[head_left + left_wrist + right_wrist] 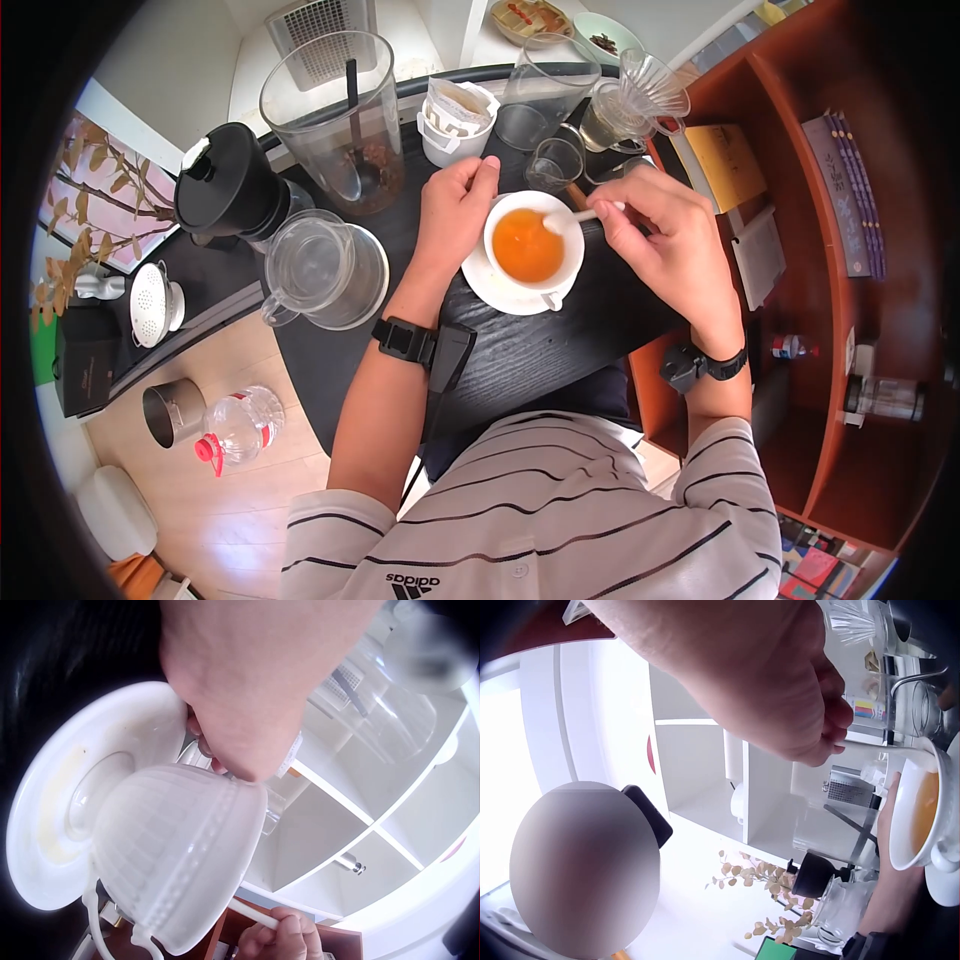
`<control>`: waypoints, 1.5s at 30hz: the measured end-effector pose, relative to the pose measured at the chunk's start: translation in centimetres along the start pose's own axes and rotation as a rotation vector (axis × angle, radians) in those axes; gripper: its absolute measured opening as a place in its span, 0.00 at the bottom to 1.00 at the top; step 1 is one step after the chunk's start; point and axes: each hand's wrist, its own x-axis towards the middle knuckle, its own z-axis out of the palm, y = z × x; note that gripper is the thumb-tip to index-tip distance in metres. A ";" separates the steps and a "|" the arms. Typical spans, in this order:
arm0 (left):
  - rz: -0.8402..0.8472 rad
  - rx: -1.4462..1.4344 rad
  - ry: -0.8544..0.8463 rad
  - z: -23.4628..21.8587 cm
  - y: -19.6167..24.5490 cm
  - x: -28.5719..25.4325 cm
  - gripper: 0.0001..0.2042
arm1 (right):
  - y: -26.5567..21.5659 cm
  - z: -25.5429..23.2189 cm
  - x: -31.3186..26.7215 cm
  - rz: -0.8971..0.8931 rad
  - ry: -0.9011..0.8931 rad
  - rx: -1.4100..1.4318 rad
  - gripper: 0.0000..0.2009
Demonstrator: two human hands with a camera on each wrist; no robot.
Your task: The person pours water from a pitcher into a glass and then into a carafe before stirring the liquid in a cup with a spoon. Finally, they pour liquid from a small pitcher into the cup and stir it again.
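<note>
In the head view, a white teacup (492, 235) of amber liquid stands on a white saucer (512, 303). My right hand (662, 225) pinches the handle of a white spoon (560, 221), whose bowl dips in at the cup's right side. My left hand (453, 215) lies against the cup's left side, above the saucer's edge. The left wrist view brings the ribbed cup (161, 840) close, with the left hand (240, 697) right at its rim. Most left fingers are hidden there, and I cannot tell whether they grip anything.
Behind the cup are a drip-bag coffee mug (455, 140), glasses (553, 160) and a ribbed glass dripper (652, 88). To the left stand a glass jug (310, 260), a tall clear container (335, 110) and a black grinder (225, 180). A brown shelf (800, 300) borders the right.
</note>
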 end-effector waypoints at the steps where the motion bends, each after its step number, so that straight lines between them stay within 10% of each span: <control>1: 0.003 -0.008 -0.002 0.0 0.1 0.0 0.22 | -0.1 0.0 -0.1 0.000 -0.002 -0.001 0.04; 23: -0.007 0.008 -0.017 0.0 0.1 0.0 0.22 | -0.4 2.3 0.1 -0.309 -0.093 0.032 0.07; 45: -0.052 0.006 -0.014 -0.2 -0.3 0.2 0.21 | 0.2 1.0 1.1 -0.211 0.023 -0.078 0.04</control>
